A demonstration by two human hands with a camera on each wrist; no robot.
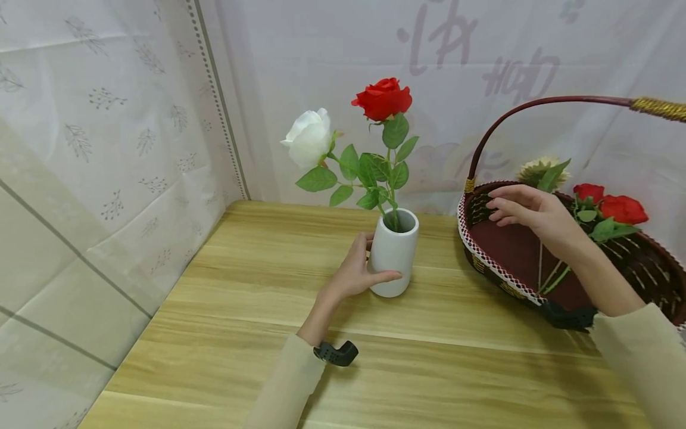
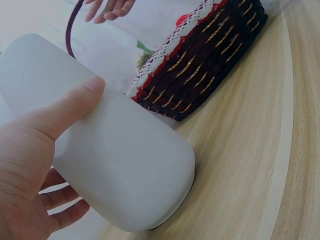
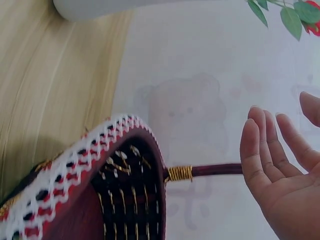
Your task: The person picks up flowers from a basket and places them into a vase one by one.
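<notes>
A white vase (image 1: 393, 256) stands upright on the wooden table, holding a red rose (image 1: 383, 99) and a white rose (image 1: 309, 139) with green leaves. My left hand (image 1: 354, 271) grips the vase from its left side; in the left wrist view the thumb (image 2: 82, 100) lies across the vase wall and the other fingers go behind it. Over the basket (image 1: 498, 271), my right hand (image 1: 541, 217) hovers with loosely bent fingers and nothing in them. The right wrist view also has that hand (image 3: 285, 175) near the basket's handle (image 3: 215, 170).
Inside the basket lie red roses (image 1: 621, 208) and a pale flower (image 1: 541, 171), their stems partly hidden by my right arm. The tall arched handle (image 1: 536, 102) rises above the rim. Behind the table (image 1: 257, 256) hangs a printed white cloth (image 1: 300, 53), with another at the left.
</notes>
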